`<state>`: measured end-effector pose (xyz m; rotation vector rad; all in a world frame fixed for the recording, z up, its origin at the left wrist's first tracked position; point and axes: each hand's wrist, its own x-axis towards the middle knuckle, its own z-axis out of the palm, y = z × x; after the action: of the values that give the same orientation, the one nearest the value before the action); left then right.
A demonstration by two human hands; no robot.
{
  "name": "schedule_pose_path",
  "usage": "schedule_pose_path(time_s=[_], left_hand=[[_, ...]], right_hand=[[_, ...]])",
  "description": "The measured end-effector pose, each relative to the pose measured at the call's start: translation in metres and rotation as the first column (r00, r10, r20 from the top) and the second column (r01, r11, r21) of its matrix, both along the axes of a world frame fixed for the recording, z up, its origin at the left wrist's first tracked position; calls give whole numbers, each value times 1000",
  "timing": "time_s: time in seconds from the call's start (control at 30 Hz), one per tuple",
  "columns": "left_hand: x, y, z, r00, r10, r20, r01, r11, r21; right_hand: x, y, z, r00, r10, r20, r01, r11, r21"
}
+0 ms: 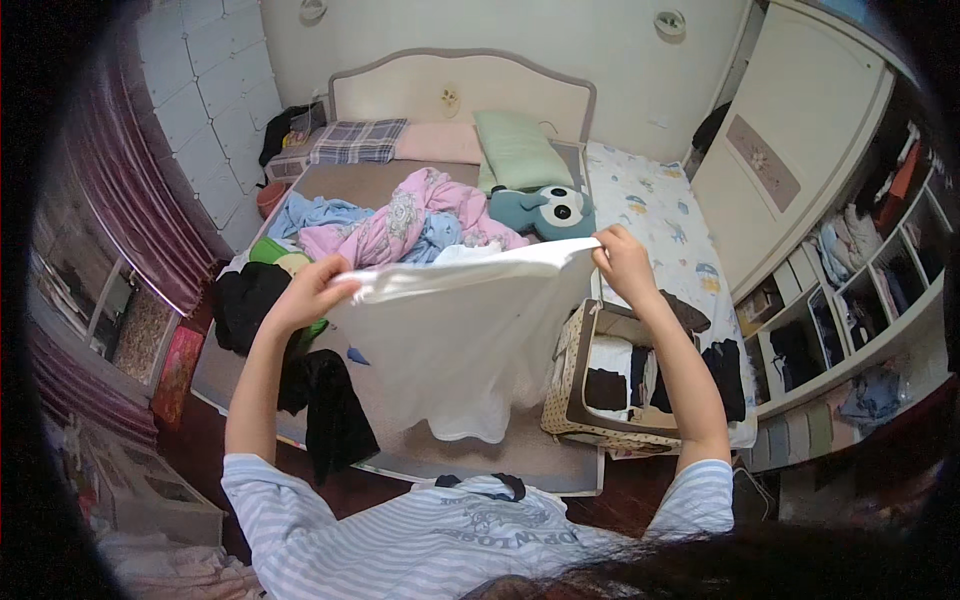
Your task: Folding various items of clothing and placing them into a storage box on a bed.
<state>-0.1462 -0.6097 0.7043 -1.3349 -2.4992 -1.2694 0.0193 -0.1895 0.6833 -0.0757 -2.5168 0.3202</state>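
A thin white piece of cloth, perhaps a garment, hangs stretched between my two raised hands over the bed. My left hand pinches its upper left corner, and my right hand grips the upper right corner. The cloth's lower part droops in loose folds toward the front of the bed, and its exact kind does not show. Just left of it, black clothes lie at the bed's edge. Below my right forearm stands a polka-dot fabric storage box with folded dark and white clothes inside.
Behind the cloth lie a pink and blue quilt, a teal plush toy and a green pillow. A patterned white mattress adjoins the bed. An open wardrobe with clothes stands right; purple curtains hang left.
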Motion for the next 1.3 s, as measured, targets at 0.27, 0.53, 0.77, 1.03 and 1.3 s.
schedule_pose_path(time_s=[0.27,0.53,0.77,1.03,1.3], left_hand=[[-12,-32,-17,996,51,66,-29,955,-296],[-24,-36,-35,993,112,26,-100,954,-282],[-30,-40,-43,978,-103,184,176,878,-444],[-78,-64,-94,995,-50,-81,1,854,-520],[-159,-34,-100,842,456,288,-410,888,-206]], right_hand=[[-10,-13,11,988,78,-131,-128,892,-434],[-9,-1,24,977,121,175,-98,986,-137],[-9,1,4,937,244,251,-119,897,-426],[-36,0,-14,784,387,486,-240,910,-338],[-130,8,-24,896,-122,428,70,988,136]])
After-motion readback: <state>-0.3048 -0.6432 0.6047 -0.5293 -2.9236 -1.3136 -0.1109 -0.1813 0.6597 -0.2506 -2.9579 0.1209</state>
